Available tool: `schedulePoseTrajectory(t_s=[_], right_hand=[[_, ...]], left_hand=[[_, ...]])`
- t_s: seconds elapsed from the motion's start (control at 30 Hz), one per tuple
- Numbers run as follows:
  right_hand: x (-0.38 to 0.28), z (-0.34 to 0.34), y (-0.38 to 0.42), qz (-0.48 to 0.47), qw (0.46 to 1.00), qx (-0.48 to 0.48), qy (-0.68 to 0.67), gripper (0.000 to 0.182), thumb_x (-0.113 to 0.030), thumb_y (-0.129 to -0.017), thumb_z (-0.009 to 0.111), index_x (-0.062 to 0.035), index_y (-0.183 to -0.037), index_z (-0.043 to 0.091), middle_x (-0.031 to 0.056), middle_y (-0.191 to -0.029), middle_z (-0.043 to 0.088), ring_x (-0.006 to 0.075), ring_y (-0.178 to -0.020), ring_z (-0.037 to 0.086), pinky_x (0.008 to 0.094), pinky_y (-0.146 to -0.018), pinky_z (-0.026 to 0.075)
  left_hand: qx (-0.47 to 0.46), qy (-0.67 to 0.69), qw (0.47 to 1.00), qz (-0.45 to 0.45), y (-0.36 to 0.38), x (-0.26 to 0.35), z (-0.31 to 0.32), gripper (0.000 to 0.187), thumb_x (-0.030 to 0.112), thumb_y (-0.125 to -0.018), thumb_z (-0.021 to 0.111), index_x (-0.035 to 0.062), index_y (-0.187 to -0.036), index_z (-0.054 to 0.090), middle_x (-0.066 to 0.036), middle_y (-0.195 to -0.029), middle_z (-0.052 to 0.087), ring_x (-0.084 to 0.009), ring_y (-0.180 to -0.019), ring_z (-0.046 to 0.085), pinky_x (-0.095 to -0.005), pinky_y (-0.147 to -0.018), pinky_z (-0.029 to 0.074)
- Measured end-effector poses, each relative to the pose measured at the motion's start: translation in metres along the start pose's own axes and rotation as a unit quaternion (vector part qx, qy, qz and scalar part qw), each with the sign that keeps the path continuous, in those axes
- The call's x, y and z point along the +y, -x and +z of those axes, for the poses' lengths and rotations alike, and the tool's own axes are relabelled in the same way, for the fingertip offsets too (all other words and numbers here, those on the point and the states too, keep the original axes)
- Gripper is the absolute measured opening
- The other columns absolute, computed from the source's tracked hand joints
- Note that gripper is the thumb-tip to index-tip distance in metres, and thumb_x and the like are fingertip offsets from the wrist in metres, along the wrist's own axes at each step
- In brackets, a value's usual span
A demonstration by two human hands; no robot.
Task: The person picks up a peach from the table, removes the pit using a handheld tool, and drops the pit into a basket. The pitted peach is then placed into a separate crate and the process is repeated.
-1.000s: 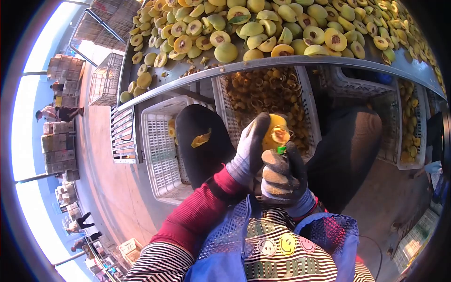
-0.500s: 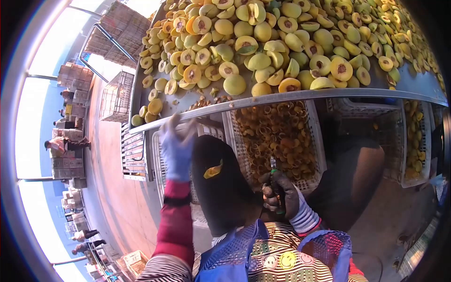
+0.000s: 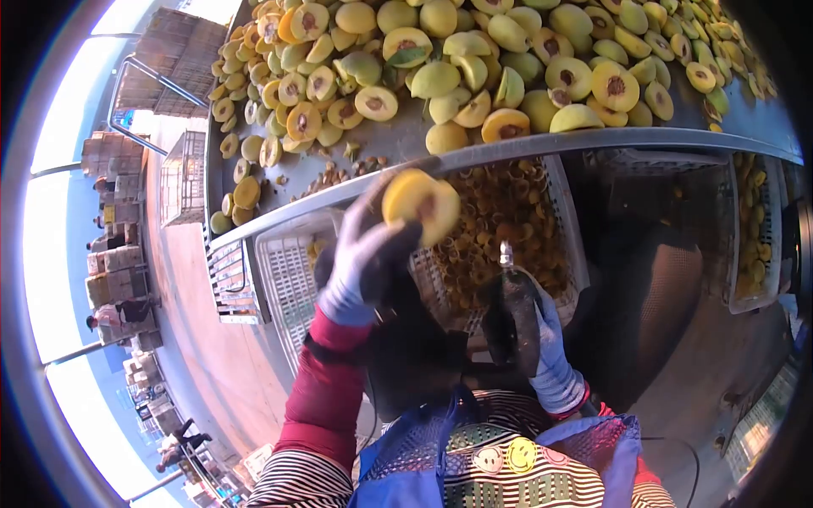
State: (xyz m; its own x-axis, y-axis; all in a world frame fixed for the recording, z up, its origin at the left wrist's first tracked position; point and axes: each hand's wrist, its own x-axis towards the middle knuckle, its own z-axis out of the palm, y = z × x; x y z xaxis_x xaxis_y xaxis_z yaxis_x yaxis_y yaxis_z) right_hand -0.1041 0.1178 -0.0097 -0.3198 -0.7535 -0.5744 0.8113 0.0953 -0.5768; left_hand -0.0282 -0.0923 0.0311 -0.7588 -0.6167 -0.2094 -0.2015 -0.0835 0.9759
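My left hand (image 3: pixel 373 245), in a pale glove with dark fingers, grips a halved yellow peach (image 3: pixel 421 206). The peach's cut face with its brown centre is turned up, slightly smeared by motion. It hangs just in front of the metal table's rim (image 3: pixel 542 141). My right hand (image 3: pixel 527 317), gloved the same way, is closed around a small hand tool (image 3: pixel 506 254) with a short metal tip pointing up; its handle is hidden in the fist. Between my knees, a crate (image 3: pixel 569 229) holds many curved brown-orange pieces (image 3: pixel 508 229).
Many halved peaches (image 3: pixel 436 80) cover the metal table. Small pits (image 3: pixel 339 173) lie near its edge. White crates stand under the table at left (image 3: pixel 288 271) and right (image 3: pixel 754 292). At far left, people (image 3: pixel 110 315) sit near stacked crates (image 3: pixel 114 155).
My left hand has moved right and now holds a halved peach; before, it was blurred at the table's edge. The right hand has shifted slightly with its tool. The view has moved a little.
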Motion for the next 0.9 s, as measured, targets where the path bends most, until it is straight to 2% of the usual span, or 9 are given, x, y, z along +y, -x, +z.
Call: schedulePoseTrajectory(t_s=[0.03,0.1,0.2,0.27,0.33,0.47,0.67,0.87,0.9], right_hand=[[0.003,0.003,-0.003,0.005,1.000,0.002,0.002,0.027,-0.027,-0.094,0.054,-0.0019,-0.103,0.054,0.0080,-0.068,0.059,0.0129,-0.056,0.056,0.0277,-0.051,0.044],[0.011,0.009,-0.008,-0.335,0.909,0.006,0.247,0.022,-0.017,-0.091,0.058,0.0014,-0.103,0.054,0.0147,-0.071,0.061,0.0227,-0.057,0.060,0.0333,-0.054,0.046],[0.009,0.014,0.000,-0.284,0.911,-0.008,0.300,0.024,-0.014,-0.089,0.060,0.0043,-0.102,0.053,0.0205,-0.077,0.061,0.0326,-0.062,0.061,0.0366,-0.057,0.046],[0.018,0.011,0.004,-0.231,0.927,-0.005,0.296,0.025,-0.014,-0.087,0.062,0.0050,-0.102,0.054,0.0224,-0.081,0.060,0.0364,-0.068,0.060,0.0374,-0.059,0.046],[0.036,0.006,0.006,-0.383,0.824,0.056,0.413,0.028,-0.014,-0.087,0.061,0.0061,-0.106,0.054,0.0225,-0.082,0.059,0.0360,-0.072,0.060,0.0384,-0.062,0.046],[0.042,0.006,0.015,-0.402,0.815,0.040,0.416,0.032,-0.015,-0.089,0.059,0.0070,-0.111,0.053,0.0232,-0.083,0.059,0.0359,-0.073,0.060,0.0397,-0.064,0.046],[0.071,-0.005,0.016,-0.399,0.860,-0.002,0.318,0.029,-0.011,-0.091,0.055,0.0053,-0.115,0.052,0.0206,-0.090,0.061,0.0332,-0.080,0.061,0.0381,-0.069,0.047],[0.055,-0.003,0.031,-0.229,0.948,-0.048,0.213,0.025,-0.006,-0.093,0.050,0.0047,-0.115,0.051,0.0218,-0.101,0.057,0.0330,-0.085,0.058,0.0377,-0.074,0.047],[0.055,-0.004,0.028,-0.397,0.848,-0.023,0.351,0.025,-0.004,-0.091,0.050,0.0054,-0.115,0.050,0.0225,-0.102,0.056,0.0340,-0.086,0.057,0.0387,-0.074,0.047]], left_hand=[[-0.035,0.038,0.999,-0.010,0.015,-0.003,0.012,0.061,0.019,-0.079,0.058,-0.0058,-0.131,0.041,-0.013,-0.121,0.055,-0.0186,-0.110,0.054,-0.0278,-0.093,0.042],[-0.062,0.152,0.984,-0.062,0.039,-0.011,0.037,0.059,0.016,-0.079,0.055,-0.0037,-0.133,0.042,-0.012,-0.123,0.054,-0.0199,-0.114,0.052,-0.0289,-0.101,0.036],[0.075,0.185,0.977,-0.077,0.057,-0.019,0.061,0.041,0.028,-0.093,0.052,-0.0002,-0.124,0.052,-0.009,-0.110,0.058,-0.0143,-0.100,0.055,-0.0269,-0.090,0.044],[0.085,0.084,0.992,-0.039,0.061,-0.023,0.064,0.040,0.033,-0.097,0.048,0.0003,-0.118,0.055,-0.007,-0.103,0.059,-0.0117,-0.096,0.056,-0.0254,-0.085,0.045],[0.092,0.021,0.996,-0.001,0.066,-0.023,0.068,0.038,0.032,-0.097,0.048,-0.0002,-0.115,0.057,-0.006,-0.102,0.059,-0.0111,-0.094,0.055,-0.0253,-0.085,0.044],[0.116,0.002,0.993,0.017,0.075,-0.025,0.068,0.034,0.027,-0.096,0.051,-0.0024,-0.112,0.058,-0.006,-0.101,0.061,-0.0109,-0.093,0.055,-0.0251,-0.083,0.044],[0.076,-0.060,0.994,0.056,0.078,-0.027,0.064,0.030,0.022,-0.094,0.054,-0.0045,-0.107,0.059,-0.006,-0.090,0.063,-0.0100,-0.083,0.056,-0.0251,-0.074,0.047],[0.066,0.022,0.998,-0.002,0.087,-0.031,0.073,0.028,0.021,-0.093,0.054,-0.0034,-0.107,0.059,-0.006,-0.092,0.062,-0.0097,-0.086,0.055,-0.0243,-0.077,0.046],[0.093,0.031,0.995,0.016,0.089,-0.029,0.081,0.028,0.021,-0.094,0.054,-0.0022,-0.108,0.059,-0.006,-0.095,0.061,-0.0096,-0.087,0.055,-0.0243,-0.077,0.046]])
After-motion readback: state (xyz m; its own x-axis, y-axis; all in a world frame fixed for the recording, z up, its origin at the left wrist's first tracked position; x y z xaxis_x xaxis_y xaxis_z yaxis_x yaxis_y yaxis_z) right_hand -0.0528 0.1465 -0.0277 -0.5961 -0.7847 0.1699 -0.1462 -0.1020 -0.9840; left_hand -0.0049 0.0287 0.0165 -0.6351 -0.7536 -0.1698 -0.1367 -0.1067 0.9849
